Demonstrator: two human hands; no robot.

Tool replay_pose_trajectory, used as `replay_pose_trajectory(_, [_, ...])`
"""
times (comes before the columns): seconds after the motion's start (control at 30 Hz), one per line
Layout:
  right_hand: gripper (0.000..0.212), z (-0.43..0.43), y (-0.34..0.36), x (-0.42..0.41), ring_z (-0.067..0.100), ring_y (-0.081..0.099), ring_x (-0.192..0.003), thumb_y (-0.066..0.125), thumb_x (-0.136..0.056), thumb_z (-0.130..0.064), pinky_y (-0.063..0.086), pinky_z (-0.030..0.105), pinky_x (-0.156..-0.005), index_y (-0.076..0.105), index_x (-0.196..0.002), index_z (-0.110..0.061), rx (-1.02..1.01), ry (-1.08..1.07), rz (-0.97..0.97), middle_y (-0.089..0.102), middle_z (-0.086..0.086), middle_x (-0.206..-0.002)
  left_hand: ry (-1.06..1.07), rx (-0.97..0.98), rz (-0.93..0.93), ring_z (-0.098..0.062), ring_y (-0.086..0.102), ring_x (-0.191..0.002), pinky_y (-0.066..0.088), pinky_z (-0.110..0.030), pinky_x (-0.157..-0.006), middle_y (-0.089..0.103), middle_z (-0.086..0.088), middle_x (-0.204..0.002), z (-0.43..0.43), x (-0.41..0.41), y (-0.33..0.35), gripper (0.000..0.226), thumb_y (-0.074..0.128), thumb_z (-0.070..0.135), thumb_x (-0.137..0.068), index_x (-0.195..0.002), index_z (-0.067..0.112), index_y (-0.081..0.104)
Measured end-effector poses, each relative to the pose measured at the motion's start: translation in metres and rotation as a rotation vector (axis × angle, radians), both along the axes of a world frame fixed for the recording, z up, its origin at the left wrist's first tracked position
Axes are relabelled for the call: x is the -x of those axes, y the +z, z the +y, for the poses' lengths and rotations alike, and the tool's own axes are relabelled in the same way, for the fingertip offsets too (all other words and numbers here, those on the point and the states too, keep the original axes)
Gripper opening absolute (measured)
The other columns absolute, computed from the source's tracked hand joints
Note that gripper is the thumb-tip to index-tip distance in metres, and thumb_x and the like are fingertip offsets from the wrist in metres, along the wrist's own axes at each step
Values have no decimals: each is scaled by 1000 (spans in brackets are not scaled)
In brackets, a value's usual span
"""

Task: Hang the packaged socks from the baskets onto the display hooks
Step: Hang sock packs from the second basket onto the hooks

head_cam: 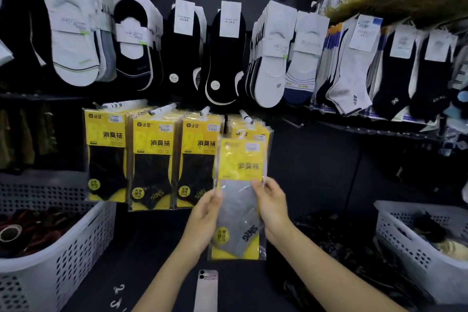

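A yellow-carded packet of grey socks [239, 159] is held upright in front of the lower row of display hooks. My left hand [206, 215] pinches its left edge, and my right hand [272, 201] pinches its right edge at mid height. The packet's top hanger sits just below the fourth hook [246, 116], which carries more yellow packets [253, 132]. To the left, three hooks hold stacks of yellow packets with black socks [152, 159]. A white basket [76, 248] stands at the lower left and another white basket [415, 253] at the lower right.
Rows of white, black and grey socks [220, 58] hang on the upper hooks across the wall. A phone [206, 289] lies on the dark surface below my hands, with loose white hooks [119, 289] beside it. Dark wrapped goods [329, 248] lie right of my right arm.
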State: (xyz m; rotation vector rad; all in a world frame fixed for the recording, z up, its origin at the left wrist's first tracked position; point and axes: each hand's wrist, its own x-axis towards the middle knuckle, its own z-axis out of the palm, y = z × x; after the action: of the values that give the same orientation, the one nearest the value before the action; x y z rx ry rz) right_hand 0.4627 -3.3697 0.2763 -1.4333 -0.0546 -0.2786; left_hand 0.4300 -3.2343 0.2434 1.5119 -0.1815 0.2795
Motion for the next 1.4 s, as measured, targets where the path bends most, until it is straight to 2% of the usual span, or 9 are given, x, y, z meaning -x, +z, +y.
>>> replay_pose_trajectory(0.13, [20, -16, 20, -15, 22, 43, -76, 54, -95, -13, 38, 37, -68, 47, -77, -10, -65, -179, -11, 47, 11, -78, -121, -86, 62, -12, 47, -128, 37, -43, -109, 51, 6, -138, -5, 0, -4, 72, 41, 67, -76, -140, 33, 41])
replay_pose_trajectory(0.23, [13, -22, 28, -28, 25, 53, -80, 56, -94, -16, 50, 47, -79, 56, -84, -9, 13, -175, 46, 58, 16, -87, -117, -100, 91, -13, 45, -129, 36, -43, -110, 49, 4, -140, -10, 0, -5, 78, 41, 69, -72, -142, 33, 37])
replay_pose_trajectory(0.57, [13, -22, 14, -52, 13, 55, -68, 62, -91, -23, 44, 23, -58, 60, -84, -12, 117, -122, 154, 62, 3, -81, -95, -152, 143, -8, 52, -119, 42, -35, -105, 55, 8, -131, -2, -9, -25, 68, 36, 62, -81, -142, 32, 37])
replay_pose_trajectory(0.63, [10, -26, -1, -50, 13, 58, -78, 65, -89, -23, 51, 28, -72, 64, -93, -14, 106, -148, 182, 65, 2, -94, -73, -181, 185, -6, 52, -116, 39, -33, -105, 54, 9, -129, 1, -8, -37, 65, 37, 60, -85, -142, 29, 38])
replay_pose_trajectory(0.8, [33, -44, -62, -21, 22, 58, -109, 67, -88, -21, 46, 38, -101, 58, -118, -10, 98, -143, 294, 62, 6, -112, -13, -239, 308, -7, 53, -111, 39, -30, -103, 50, 7, -132, 14, 10, -76, 48, 39, 48, -95, -138, 27, 42])
replay_pose_trajectory(1.0, [33, -56, -176, 41, 19, 58, -91, 63, -91, -15, 46, 31, -84, 55, -120, -3, 213, 26, 477, 62, 4, -96, 10, -405, 425, -3, 52, -97, 40, -2, -68, 51, 7, -124, 26, 53, -139, 44, 45, 37, -97, -135, 16, 45])
replay_pose_trajectory(1.13, [32, -66, -264, 89, 36, 60, -103, 66, -87, -6, 41, 26, -79, 58, -113, 11, 364, 40, 627, 64, 23, -109, 24, -463, 570, -8, 49, -112, 36, -1, -67, 54, 3, -119, 36, 85, -203, 34, 47, 29, -98, -127, 12, 50])
replay_pose_trajectory(1.27, [27, -84, -328, 121, 26, 60, -83, 71, -82, -1, 48, 22, -63, 61, -103, 12, 431, 193, 771, 64, 20, -93, 121, -487, 740, -11, 54, -99, 39, -15, -73, 55, 3, -117, 49, 124, -271, 42, 55, 29, -94, -130, 9, 50])
replay_pose_trajectory(1.4, [39, -93, -369, 141, 26, 60, -107, 76, -76, -2, 48, 27, -85, 59, -111, -3, 504, 410, 820, 62, 12, -114, 152, -588, 746, -15, 59, -99, 50, -33, -82, 59, 4, -107, 63, 154, -312, 39, 63, 44, -82, -113, 25, 50])
